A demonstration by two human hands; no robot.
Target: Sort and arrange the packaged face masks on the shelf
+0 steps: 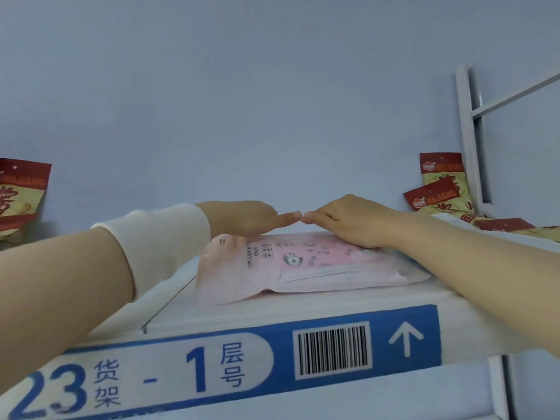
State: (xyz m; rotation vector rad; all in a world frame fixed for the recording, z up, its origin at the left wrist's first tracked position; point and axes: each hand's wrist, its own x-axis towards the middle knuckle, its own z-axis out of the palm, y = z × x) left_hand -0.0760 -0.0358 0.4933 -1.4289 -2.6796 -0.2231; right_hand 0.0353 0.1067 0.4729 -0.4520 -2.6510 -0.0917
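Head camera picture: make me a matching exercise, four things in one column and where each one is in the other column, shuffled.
Things:
1. pink mask pack
2. blue label
3. pile of red snack bags
4. left hand

Places:
A. stuck on the front edge of the shelf
B. far right, at the back
C. lying flat mid-shelf, under the hands
D. fingertips meeting those of the right hand

Pairs: 1-C, 2-A, 3-B, 4-D
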